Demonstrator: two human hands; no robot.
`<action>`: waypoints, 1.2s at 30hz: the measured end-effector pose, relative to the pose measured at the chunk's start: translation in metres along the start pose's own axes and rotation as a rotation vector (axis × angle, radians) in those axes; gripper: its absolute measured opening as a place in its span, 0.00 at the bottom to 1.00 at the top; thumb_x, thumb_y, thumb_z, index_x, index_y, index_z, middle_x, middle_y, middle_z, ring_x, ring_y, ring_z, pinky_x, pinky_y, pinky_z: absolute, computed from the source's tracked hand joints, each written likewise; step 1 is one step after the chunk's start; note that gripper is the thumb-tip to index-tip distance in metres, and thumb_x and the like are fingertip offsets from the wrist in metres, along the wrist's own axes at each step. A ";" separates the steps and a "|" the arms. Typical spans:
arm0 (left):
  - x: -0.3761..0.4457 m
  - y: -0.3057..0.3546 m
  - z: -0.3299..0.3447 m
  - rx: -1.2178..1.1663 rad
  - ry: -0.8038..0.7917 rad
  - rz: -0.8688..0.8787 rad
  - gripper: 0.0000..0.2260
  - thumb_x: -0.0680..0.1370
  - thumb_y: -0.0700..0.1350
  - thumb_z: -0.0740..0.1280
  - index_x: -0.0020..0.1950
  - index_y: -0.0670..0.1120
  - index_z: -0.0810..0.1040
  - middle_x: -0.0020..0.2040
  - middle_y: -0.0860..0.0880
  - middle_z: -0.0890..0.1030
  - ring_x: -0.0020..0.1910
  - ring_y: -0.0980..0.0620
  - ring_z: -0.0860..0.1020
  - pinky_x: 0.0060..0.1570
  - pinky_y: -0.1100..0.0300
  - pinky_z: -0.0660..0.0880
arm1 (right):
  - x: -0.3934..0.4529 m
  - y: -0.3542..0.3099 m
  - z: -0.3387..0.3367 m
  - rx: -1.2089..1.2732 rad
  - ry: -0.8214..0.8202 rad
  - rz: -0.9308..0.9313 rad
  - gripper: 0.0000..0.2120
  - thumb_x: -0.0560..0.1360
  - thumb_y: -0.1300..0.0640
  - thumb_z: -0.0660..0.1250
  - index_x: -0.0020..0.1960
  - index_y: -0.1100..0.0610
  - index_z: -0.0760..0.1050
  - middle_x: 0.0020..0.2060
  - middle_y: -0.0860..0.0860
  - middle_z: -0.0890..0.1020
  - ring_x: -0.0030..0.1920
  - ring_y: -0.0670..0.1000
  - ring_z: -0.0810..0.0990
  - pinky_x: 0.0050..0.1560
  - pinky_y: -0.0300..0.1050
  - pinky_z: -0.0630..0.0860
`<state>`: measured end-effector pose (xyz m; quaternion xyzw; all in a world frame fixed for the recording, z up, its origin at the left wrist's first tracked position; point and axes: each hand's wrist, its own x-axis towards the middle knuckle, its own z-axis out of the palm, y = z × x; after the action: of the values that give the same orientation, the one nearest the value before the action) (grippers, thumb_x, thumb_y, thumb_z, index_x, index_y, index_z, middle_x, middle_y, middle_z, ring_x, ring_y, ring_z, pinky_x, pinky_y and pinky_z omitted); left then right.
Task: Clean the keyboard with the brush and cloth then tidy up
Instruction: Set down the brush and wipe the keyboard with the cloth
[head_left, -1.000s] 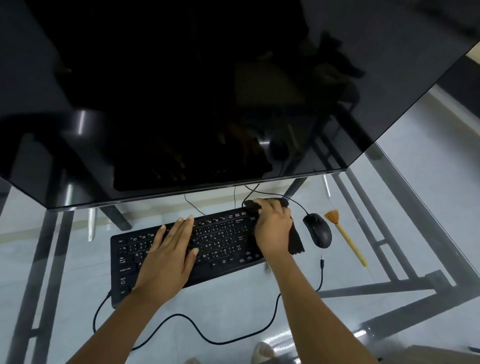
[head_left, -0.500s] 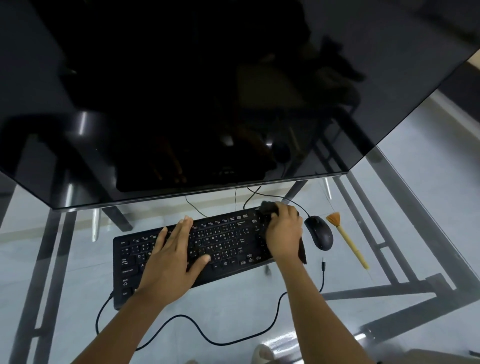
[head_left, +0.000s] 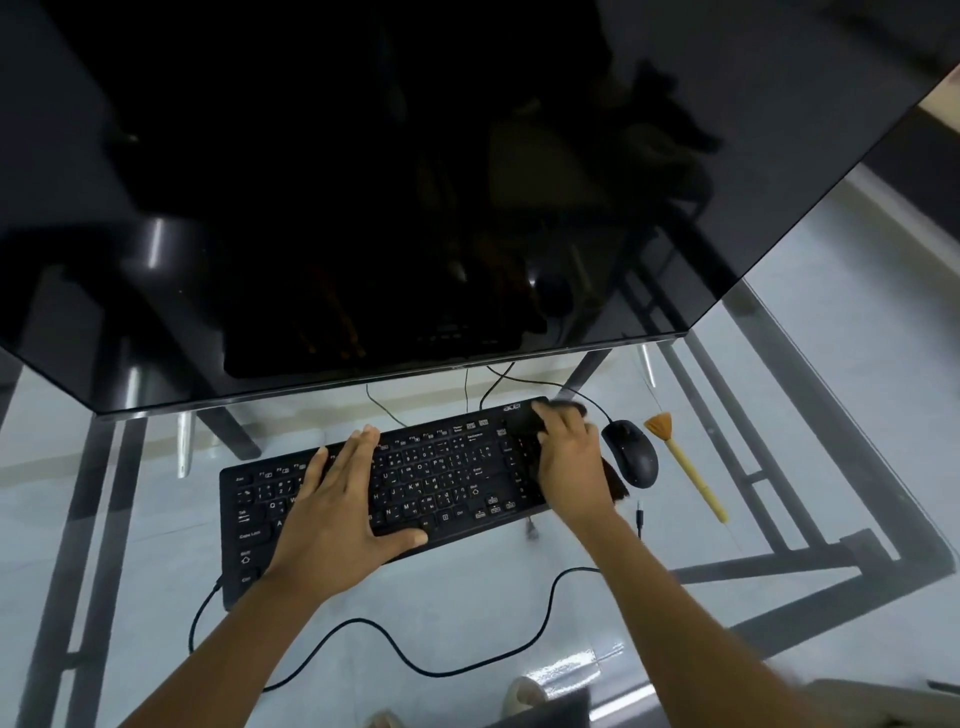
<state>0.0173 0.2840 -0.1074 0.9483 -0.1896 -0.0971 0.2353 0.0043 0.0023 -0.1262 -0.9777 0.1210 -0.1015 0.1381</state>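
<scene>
The left hand (head_left: 337, 512) lies flat and spread across the keyboard (head_left: 447, 467), likely pinning it so it can't slide on the glass surface (head_left: 467, 613). The right hand (head_left: 569, 460) presses a dark cloth (head_left: 615, 480) over the number-pad end, fingers bent over it, for the wiping pass. The brush (head_left: 680, 460) lies apart, just beyond the mouse (head_left: 631, 460), handy for tidying.

Matt black plastic keyboard (head_left: 415, 483) on a smooth glass table (head_left: 467, 613) beneath a glossy monitor (head_left: 363, 182).
</scene>
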 end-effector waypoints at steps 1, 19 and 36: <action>0.001 -0.001 0.001 -0.003 -0.005 0.004 0.55 0.63 0.76 0.63 0.78 0.53 0.40 0.77 0.57 0.45 0.75 0.58 0.41 0.74 0.56 0.39 | -0.021 0.003 -0.004 0.018 0.027 0.026 0.19 0.76 0.67 0.63 0.66 0.60 0.72 0.57 0.58 0.77 0.53 0.60 0.75 0.57 0.53 0.72; -0.004 0.007 -0.006 -0.031 -0.010 -0.010 0.54 0.64 0.72 0.68 0.78 0.53 0.41 0.78 0.57 0.47 0.69 0.62 0.37 0.71 0.60 0.37 | -0.062 0.002 -0.008 0.149 0.147 0.137 0.17 0.75 0.70 0.65 0.63 0.62 0.77 0.53 0.58 0.80 0.52 0.60 0.75 0.54 0.55 0.77; -0.004 0.003 -0.016 0.049 -0.138 0.088 0.61 0.59 0.74 0.68 0.77 0.51 0.34 0.76 0.56 0.39 0.67 0.68 0.27 0.73 0.59 0.35 | -0.095 -0.037 -0.005 0.154 0.060 -0.061 0.27 0.64 0.76 0.67 0.53 0.50 0.80 0.53 0.46 0.76 0.48 0.52 0.72 0.45 0.51 0.75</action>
<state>0.0170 0.2894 -0.0920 0.9355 -0.2493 -0.1469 0.2027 -0.0788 0.0610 -0.1266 -0.9640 0.0869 -0.1438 0.2060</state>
